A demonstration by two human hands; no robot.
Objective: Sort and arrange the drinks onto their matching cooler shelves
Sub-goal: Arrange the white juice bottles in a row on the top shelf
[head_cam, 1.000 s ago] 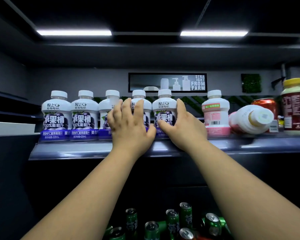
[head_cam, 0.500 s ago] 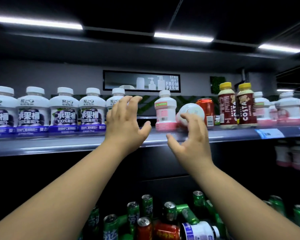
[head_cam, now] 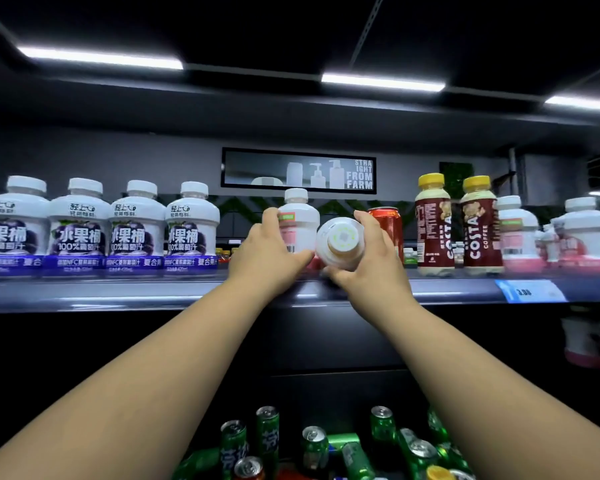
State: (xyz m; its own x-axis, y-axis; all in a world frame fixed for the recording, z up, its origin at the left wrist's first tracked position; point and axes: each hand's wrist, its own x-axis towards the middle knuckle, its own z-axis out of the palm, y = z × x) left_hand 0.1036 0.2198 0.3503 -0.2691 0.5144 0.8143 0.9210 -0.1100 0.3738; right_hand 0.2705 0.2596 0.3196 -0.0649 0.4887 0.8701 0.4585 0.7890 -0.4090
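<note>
Head view: cooler shelf carries both bottles. Left hand, fingers curled round upright pink bottle (cap up, long axis vertical). Right hand, fingers wrapped over tipped bottle, lying on side, cap toward camera, touching upright one.

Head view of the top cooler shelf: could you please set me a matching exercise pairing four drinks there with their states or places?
Things:
1. upright white plastic bottle with pink label
2. toppled white plastic bottle
3. red metal can
4. purple-labelled white plastic bottles

States or places:
A. standing in a row at the far left of the view
B. lying with its cap toward the camera, held by the right hand
C. gripped by the left hand
D. standing behind the right hand's fingers

Pairs: 1-C, 2-B, 3-D, 4-A.
</note>
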